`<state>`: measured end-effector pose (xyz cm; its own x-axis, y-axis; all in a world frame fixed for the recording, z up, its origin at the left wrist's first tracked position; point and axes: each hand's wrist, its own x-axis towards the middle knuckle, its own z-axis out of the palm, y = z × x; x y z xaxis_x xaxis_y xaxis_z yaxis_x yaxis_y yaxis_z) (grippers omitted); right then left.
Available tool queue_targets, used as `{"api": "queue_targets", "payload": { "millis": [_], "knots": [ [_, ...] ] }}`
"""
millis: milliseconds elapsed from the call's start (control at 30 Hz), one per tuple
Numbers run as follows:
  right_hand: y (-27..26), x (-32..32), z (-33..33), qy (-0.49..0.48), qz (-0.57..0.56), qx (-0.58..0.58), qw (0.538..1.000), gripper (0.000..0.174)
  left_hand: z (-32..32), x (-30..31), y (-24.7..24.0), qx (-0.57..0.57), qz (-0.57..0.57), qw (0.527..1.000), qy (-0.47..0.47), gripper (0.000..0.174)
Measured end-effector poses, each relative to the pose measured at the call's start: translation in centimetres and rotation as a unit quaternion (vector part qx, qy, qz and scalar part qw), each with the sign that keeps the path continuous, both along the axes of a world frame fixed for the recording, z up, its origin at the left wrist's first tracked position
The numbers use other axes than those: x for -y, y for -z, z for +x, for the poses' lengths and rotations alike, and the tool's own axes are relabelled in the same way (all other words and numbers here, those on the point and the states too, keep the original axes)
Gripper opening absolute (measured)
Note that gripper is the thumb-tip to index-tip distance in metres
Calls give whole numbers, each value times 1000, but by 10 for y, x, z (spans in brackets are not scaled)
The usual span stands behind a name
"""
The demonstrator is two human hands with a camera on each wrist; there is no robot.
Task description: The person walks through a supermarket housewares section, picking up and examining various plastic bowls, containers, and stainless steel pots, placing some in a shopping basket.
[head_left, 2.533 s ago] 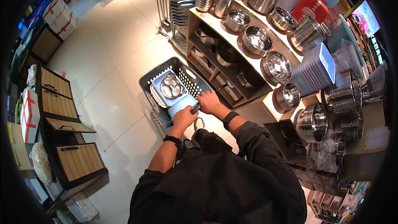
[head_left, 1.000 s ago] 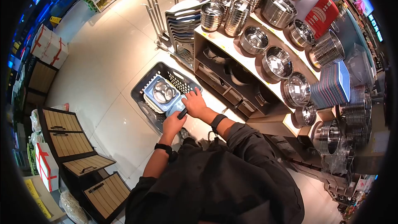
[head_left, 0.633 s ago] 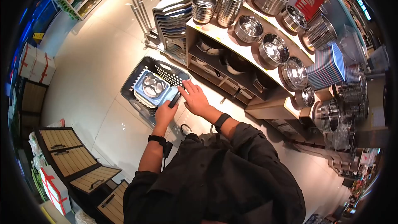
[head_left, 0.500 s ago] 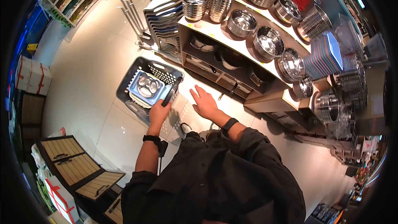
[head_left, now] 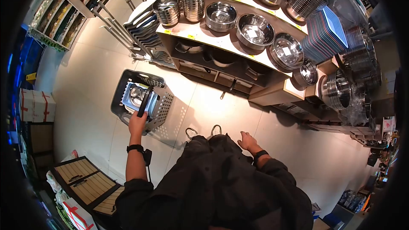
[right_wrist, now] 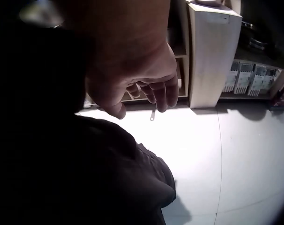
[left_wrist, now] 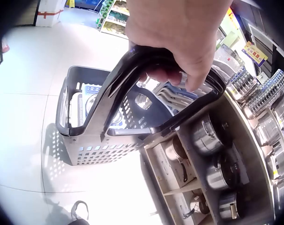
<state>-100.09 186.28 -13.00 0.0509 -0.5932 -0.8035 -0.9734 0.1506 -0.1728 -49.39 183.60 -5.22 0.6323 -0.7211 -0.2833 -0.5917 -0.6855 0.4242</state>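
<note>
Head view showed the bowl shelf far ahead and the grey basket left of it, trays lying flat inside. The left hand gripped both handles together, probably to balance it. The right hand hung loose and empty, well apart.

The basket wall hides most of the trays, and fingers cover the handle top.

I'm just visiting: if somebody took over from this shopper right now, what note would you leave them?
Left hand: fingers curled round the black handle of the grey basket.
Right hand: holds nothing, loose at the side.
Done: blue trays lie in the basket, which looks lifted off the floor.
Left: probably just carrying it; the shelf of steel bowls stands close by.
</note>
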Motion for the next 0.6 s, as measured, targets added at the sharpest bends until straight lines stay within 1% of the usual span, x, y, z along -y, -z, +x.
{"api": "queue_targets", "payload": {
  "millis": [200, 233, 333, 367, 400, 467, 533, 567, 600],
  "knots": [
    [17, -3, -17, 39, 38, -1, 999, 63, 11, 14, 8, 27, -15, 1000, -4, 38],
    [21, -8, -14, 55, 17, 15, 998, 60, 13, 15, 8, 29, -13, 1000, 1, 38],
    [29, -6, -16, 96, 5, 51, 994, 59, 15, 8, 7, 1, -26, 1000, 15, 36],
    [31, -3, -17, 102, 31, 43, 993, 59, 13, 6, 9, -6, -34, 999, 15, 35],
    [35, -5, -15, 106, 32, 41, 993, 59, 10, 5, 9, -14, -42, 999, 15, 34],
    [45, -4, 0, 97, -10, 47, 994, 58, 14, 5, 9, -22, -36, 999, 15, 35],
    [47, -5, 20, 111, -5, 42, 993, 58, 22, 7, 15, -29, -28, 999, 13, 38],
    [48, -6, 26, 142, 7, 51, 989, 58, 22, 3, 18, -31, -22, 999, 16, 46],
    [50, -6, 30, 173, 19, 59, 983, 58, 15, -1, 13, 17, -49, 996, 71, 50]
  ]
}}
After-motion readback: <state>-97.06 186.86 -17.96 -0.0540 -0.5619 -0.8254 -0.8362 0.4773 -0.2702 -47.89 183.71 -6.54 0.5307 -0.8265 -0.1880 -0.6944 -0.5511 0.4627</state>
